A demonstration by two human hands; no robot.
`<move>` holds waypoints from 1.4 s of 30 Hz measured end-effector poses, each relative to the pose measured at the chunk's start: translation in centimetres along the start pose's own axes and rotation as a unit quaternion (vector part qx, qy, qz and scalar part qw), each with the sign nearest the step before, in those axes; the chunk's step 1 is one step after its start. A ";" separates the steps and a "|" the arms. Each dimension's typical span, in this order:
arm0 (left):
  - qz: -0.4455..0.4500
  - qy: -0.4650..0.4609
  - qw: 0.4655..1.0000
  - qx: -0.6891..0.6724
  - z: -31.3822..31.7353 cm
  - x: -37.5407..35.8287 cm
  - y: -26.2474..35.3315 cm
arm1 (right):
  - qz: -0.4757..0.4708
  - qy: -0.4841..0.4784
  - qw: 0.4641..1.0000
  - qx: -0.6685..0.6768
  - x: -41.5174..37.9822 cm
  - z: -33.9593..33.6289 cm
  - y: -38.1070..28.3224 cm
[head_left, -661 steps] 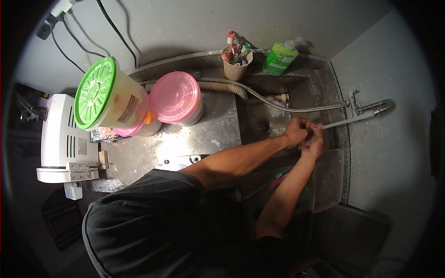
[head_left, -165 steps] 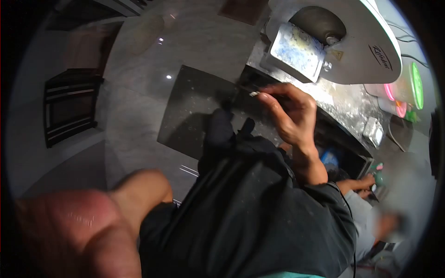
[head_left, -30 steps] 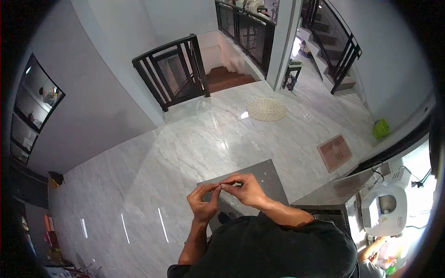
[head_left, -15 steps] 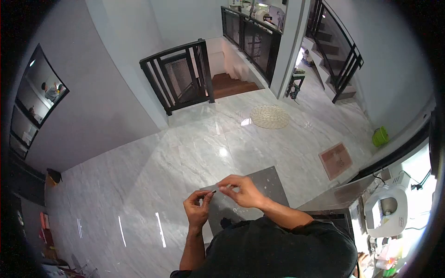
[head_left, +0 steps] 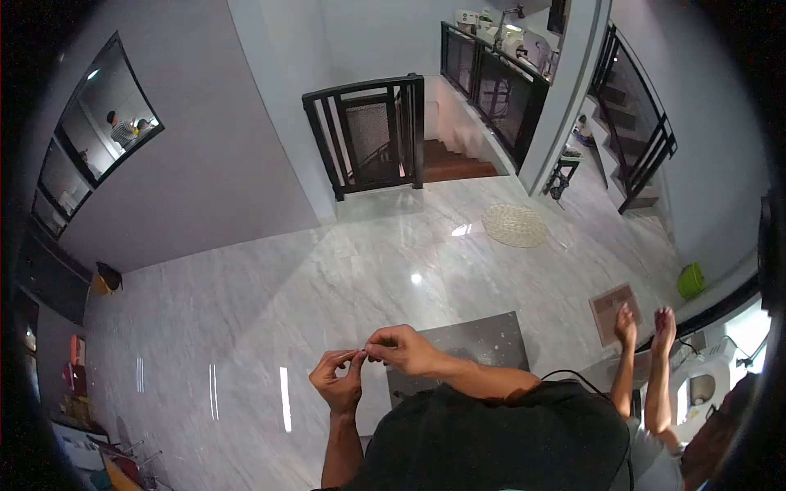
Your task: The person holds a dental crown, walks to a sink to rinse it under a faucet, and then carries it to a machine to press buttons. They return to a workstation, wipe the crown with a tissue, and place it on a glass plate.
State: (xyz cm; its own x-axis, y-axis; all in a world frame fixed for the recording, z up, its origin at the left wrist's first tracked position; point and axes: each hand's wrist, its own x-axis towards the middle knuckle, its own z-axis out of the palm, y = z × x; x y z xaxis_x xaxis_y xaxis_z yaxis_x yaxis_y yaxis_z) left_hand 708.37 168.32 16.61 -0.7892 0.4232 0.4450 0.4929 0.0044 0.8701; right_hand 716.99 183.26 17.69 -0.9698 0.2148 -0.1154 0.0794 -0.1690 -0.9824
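Observation:
My left hand [head_left: 337, 381] is raised in front of my dark shirt [head_left: 491, 446], its thumb and index finger pinched together. Close beside it, my right hand [head_left: 399, 350] pinches too, and the fingertips of both hands meet or nearly meet. Whatever lies between them is very small and mostly covered by the fingers, so I cannot name it. Below and behind the right forearm lies a grey mat [head_left: 483, 337] with pale specks.
Another person's two hands [head_left: 645, 323] reach in from the lower right, near a white sewing machine [head_left: 711, 385]. Farther off are a pinkish floor panel [head_left: 610, 311], a round woven mat [head_left: 514, 226], a green bin [head_left: 691, 281] and a black stair gate [head_left: 368, 135].
My right hand has come in to meet the left fingertips, where a small dark thing showed before. The view has shifted, and another person's arms have appeared on the right.

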 end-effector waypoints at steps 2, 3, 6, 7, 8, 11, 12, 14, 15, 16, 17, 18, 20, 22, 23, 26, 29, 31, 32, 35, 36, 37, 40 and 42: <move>0.005 0.022 1.000 0.016 -1.2 0.8 -0.3 | -0.008 -0.024 1.000 0.013 1.8 1.0 0.2; -0.009 0.031 0.999 0.014 -1.4 0.7 -0.6 | -0.012 -0.036 0.999 0.019 2.4 1.3 0.3; -0.048 0.045 0.998 -0.004 -2.1 0.9 -1.9 | 0.018 -0.068 0.997 0.017 4.5 1.8 -0.3; -0.038 0.043 0.998 0.001 -2.3 1.3 -2.2 | 0.025 -0.077 0.997 0.016 5.3 1.8 -0.1; -0.029 0.041 0.999 0.007 -2.4 1.9 -2.4 | 0.031 -0.088 0.996 0.014 6.4 1.9 0.1; -0.031 0.049 0.997 0.045 -3.2 4.0 -3.8 | 0.056 -0.120 0.991 0.014 9.9 1.9 0.5; -0.035 0.052 0.996 0.060 -3.4 4.9 -4.5 | 0.063 -0.129 0.990 0.014 11.1 1.9 0.5; -0.044 0.070 0.994 0.071 -3.8 7.1 -5.6 | 0.058 -0.130 0.990 0.014 14.0 2.0 0.0; -0.049 0.080 0.993 0.077 -3.9 8.5 -6.2 | 0.056 -0.132 0.990 0.013 15.6 2.0 -0.2; -0.048 0.096 0.991 0.085 -3.8 9.9 -7.0 | 0.053 -0.140 0.988 0.027 17.4 1.9 -0.2; -0.054 0.106 0.989 0.091 -3.8 11.2 -8.0 | 0.052 -0.143 0.988 0.024 19.2 1.7 -0.2; -0.062 0.116 0.987 0.096 -3.9 12.5 -8.9 | 0.053 -0.145 0.988 0.022 21.2 1.6 -0.3; -0.075 0.123 0.983 0.111 -4.3 15.8 -10.1 | 0.056 -0.147 0.987 0.030 24.8 1.6 -1.3; -0.056 0.129 0.983 0.116 -4.9 19.4 -11.6 | 0.054 -0.144 0.987 0.041 28.8 1.9 -2.2; -0.046 0.132 0.983 0.118 -5.4 21.1 -12.3 | 0.052 -0.142 0.987 0.047 30.8 2.2 -2.5; -0.016 0.122 0.979 0.165 -7.1 25.6 -14.0 | 0.046 -0.159 0.985 0.054 36.5 3.5 -3.6; -0.005 0.121 0.974 0.194 -9.8 28.9 -16.4 | 0.055 -0.170 0.983 0.051 41.9 5.5 -3.6; -0.001 0.125 0.970 0.207 -11.9 30.5 -18.4 | 0.060 -0.157 0.984 0.058 45.3 7.4 -3.1; -0.032 0.122 0.972 0.199 -13.2 31.0 -19.4 | 0.065 -0.163 0.981 0.080 46.7 8.3 -2.9; -0.097 0.139 0.973 0.159 -17.7 32.5 -22.6 | 0.086 -0.180 0.972 0.127 51.0 11.1 -2.3; -0.092 0.149 0.976 0.131 -19.4 33.0 -24.5 | 0.096 -0.188 0.968 0.135 52.5 12.3 -2.0; -0.097 0.148 0.978 0.110 -21.1 34.3 -26.6 | 0.105 -0.195 0.964 0.145 54.5 13.7 -1.8; -0.133 0.125 0.980 0.080 -28.0 36.7 -30.6 | 0.057 -0.185 0.978 0.075 59.4 18.4 0.3; -0.129 0.099 0.984 0.076 -32.6 39.6 -32.7 | 0.061 -0.174 0.982 0.048 63.1 22.0 1.4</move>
State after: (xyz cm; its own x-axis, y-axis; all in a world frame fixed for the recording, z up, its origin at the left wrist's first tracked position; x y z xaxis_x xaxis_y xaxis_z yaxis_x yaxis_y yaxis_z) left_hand 649.05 155.38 12.72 -0.9439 0.2051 0.2588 0.3034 0.2295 0.9248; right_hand 650.80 175.39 12.31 -0.9758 -0.1512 -0.1582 0.1944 -0.2666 -0.9440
